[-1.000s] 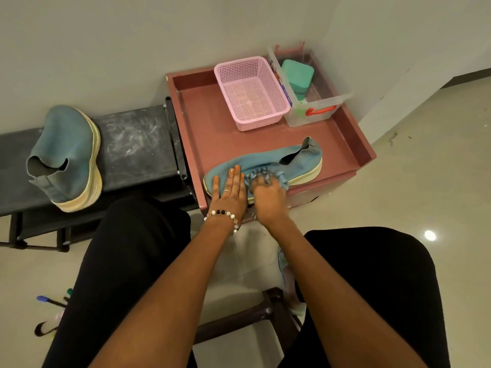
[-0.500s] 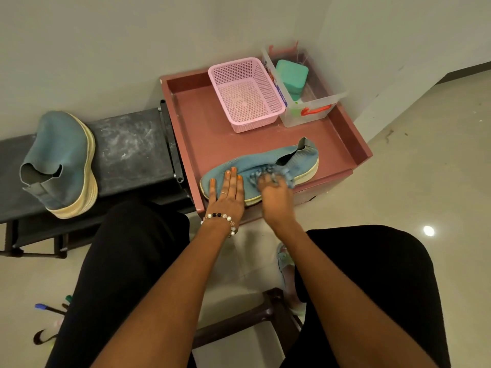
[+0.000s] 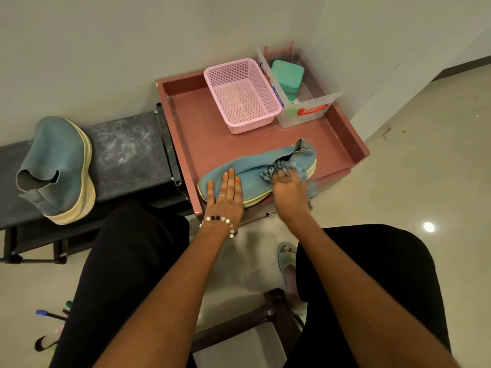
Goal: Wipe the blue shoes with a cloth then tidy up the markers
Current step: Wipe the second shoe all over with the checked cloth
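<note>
A blue shoe (image 3: pixel 252 167) lies on its side at the front edge of the reddish tray table (image 3: pixel 202 134). My left hand (image 3: pixel 225 197) presses flat on its toe end, fingers straight. My right hand (image 3: pixel 288 191) grips a bunched blue-grey cloth (image 3: pixel 305 175) against the shoe's heel end. The second blue shoe (image 3: pixel 57 166) rests on the black bench (image 3: pixel 127 152) to the left. Markers (image 3: pixel 50 314) lie on the floor at the lower left, partly hidden by my leg.
A pink mesh basket (image 3: pixel 241 102) and a clear plastic box (image 3: pixel 308 112) holding a green case (image 3: pixel 287 75) stand at the back of the tray table. A dark stool (image 3: pixel 265 312) is between my knees. A sandalled foot (image 3: pixel 288 264) rests on the floor.
My right hand has slid the cloth rightward along the shoe, from its middle toward the heel. My left hand stays flat on the toe end.
</note>
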Action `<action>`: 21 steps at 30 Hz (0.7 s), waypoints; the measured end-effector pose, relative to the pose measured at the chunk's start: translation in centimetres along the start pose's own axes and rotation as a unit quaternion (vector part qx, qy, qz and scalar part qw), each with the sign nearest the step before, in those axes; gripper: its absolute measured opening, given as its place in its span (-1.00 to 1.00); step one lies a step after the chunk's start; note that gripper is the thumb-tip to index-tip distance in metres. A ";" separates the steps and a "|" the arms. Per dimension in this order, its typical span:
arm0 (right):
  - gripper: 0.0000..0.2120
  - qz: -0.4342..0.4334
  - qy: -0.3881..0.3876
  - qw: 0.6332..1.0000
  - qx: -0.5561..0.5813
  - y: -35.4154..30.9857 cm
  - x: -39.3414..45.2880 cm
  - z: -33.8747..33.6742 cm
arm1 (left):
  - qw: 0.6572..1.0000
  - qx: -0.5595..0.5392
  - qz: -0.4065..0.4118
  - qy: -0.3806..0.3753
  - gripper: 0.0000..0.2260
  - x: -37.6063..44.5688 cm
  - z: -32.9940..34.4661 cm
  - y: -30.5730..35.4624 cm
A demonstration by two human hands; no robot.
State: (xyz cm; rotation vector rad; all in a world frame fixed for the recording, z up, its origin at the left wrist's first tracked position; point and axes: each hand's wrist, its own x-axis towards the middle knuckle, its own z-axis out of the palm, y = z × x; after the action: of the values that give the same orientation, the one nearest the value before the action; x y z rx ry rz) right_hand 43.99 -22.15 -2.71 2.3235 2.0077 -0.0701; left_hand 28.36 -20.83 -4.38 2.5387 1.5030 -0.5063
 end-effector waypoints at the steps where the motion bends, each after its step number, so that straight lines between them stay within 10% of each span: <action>1: -0.60 0.019 -0.006 1.000 0.025 -2.1 0.0 0.8 | 1.000 0.003 0.000 -0.008 -0.12 0.0 -0.1 0.0; 6: -0.55 -0.048 -0.089 0.959 0.265 -4.3 -0.9 1.1 | 0.997 0.018 0.017 -0.069 -0.07 0.2 -0.8 -0.6; 10: -0.41 -0.004 -0.180 0.814 0.552 2.3 -1.3 -4.0 | 0.997 -0.011 0.038 -0.065 -0.07 -0.1 -1.2 -1.0; 16: -0.46 0.235 0.062 0.718 0.652 9.3 -1.2 -5.9 | 0.994 -0.085 0.039 0.060 -0.38 0.1 -1.9 1.1; 18: -0.50 0.238 0.122 0.760 0.592 9.5 -0.4 -5.0 | 0.985 -0.089 0.094 0.117 -0.42 0.4 -1.9 2.2; 21: -0.54 0.081 0.081 0.933 0.341 7.5 0.1 -2.5 | 0.989 -0.080 0.107 0.064 -0.40 0.8 -1.2 2.8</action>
State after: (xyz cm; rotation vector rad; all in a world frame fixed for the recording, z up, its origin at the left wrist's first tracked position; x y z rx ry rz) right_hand 51.36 -22.95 -0.07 2.9745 2.0913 -0.6906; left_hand 31.36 -21.21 -3.67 2.6057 1.2299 -0.1881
